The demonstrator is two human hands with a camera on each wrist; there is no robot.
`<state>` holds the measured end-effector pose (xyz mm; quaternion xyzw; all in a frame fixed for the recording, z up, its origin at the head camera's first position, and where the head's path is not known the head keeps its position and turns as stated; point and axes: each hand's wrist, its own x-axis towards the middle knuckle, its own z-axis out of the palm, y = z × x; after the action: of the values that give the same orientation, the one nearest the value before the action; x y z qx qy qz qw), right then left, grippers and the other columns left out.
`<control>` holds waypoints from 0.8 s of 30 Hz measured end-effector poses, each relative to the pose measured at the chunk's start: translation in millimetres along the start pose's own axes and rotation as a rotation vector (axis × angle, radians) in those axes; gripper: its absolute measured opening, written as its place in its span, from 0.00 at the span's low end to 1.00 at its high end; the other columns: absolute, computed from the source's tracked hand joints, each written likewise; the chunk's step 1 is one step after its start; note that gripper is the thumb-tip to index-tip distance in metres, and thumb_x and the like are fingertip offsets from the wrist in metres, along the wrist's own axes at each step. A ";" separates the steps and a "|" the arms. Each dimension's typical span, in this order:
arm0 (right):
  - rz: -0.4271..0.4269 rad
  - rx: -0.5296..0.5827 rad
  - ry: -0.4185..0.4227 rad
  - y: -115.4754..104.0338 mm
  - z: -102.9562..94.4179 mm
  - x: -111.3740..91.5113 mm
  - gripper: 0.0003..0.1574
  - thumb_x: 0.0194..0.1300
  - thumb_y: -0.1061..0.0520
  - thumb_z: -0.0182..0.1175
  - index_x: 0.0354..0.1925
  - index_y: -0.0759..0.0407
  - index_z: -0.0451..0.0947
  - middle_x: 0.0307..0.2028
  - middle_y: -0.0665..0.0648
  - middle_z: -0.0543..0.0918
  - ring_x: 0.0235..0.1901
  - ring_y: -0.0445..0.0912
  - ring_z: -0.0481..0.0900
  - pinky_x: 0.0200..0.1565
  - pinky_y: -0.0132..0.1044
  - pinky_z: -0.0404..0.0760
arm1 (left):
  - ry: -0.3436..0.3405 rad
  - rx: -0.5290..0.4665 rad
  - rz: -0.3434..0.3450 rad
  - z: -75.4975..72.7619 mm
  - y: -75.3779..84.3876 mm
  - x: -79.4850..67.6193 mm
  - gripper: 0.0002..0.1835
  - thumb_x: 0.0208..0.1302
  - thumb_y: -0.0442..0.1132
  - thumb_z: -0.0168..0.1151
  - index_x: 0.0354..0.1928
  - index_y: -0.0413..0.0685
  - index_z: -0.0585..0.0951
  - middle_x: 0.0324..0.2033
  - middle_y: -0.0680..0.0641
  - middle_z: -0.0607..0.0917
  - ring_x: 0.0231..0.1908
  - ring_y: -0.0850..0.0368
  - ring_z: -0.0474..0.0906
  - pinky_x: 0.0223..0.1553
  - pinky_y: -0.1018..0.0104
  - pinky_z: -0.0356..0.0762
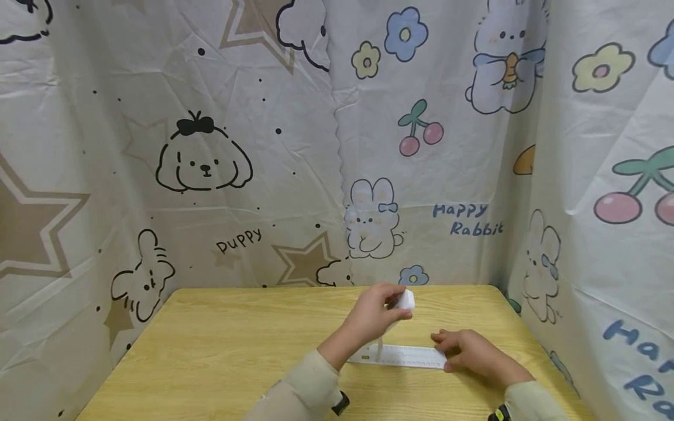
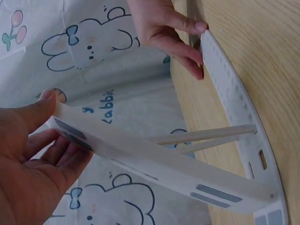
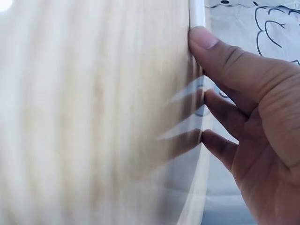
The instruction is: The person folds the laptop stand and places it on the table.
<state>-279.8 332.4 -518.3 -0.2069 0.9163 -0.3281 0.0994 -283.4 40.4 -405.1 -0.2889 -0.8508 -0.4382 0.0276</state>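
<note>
A white folding stand, seemingly a laptop stand, is unfolded on its side of the table, its long flat base lying on the wood. Its upper bar slopes up from a hinge at one end, with thin support legs running down to the base. My left hand pinches the raised end of the bar, thumb on one side and fingers on the other. At the base's right end, my right hand holds the end between thumb and fingers, fingertips touching the tabletop. Grey pads show on the bar.
The light wooden table reaches back to a hanging printed curtain. More curtain hangs close along the right side, near the right arm. Dark bands show at both wrists.
</note>
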 end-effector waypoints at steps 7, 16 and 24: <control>0.018 0.056 0.041 -5.1 10.6 -5.3 0.20 0.51 0.49 0.78 0.45 0.47 0.90 0.65 0.57 0.80 0.72 0.67 0.64 0.69 0.70 0.61 | -0.107 -0.055 0.085 -10.5 -18.4 11.1 0.27 0.68 0.41 0.69 0.67 0.43 0.78 0.58 0.47 0.82 0.58 0.56 0.80 0.62 0.66 0.79; -0.036 0.006 -0.029 -13.2 7.3 -9.1 0.22 0.55 0.49 0.76 0.50 0.47 0.89 0.67 0.56 0.79 0.73 0.66 0.64 0.71 0.41 0.66 | -0.133 -0.049 0.151 -12.9 -28.9 11.0 0.28 0.69 0.42 0.67 0.70 0.46 0.76 0.63 0.46 0.80 0.61 0.57 0.79 0.64 0.66 0.76; -0.061 -0.026 -0.027 -15.6 7.4 -7.3 0.19 0.54 0.50 0.77 0.47 0.48 0.90 0.64 0.55 0.81 0.71 0.64 0.68 0.66 0.32 0.69 | -0.167 0.107 0.187 -19.5 -23.2 12.7 0.30 0.69 0.39 0.67 0.72 0.48 0.74 0.66 0.48 0.79 0.63 0.57 0.77 0.63 0.66 0.78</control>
<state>-266.0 320.5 -513.6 -0.2403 0.9124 -0.3163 0.0990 -309.9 21.0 -406.2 -0.4004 -0.8417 -0.3621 0.0127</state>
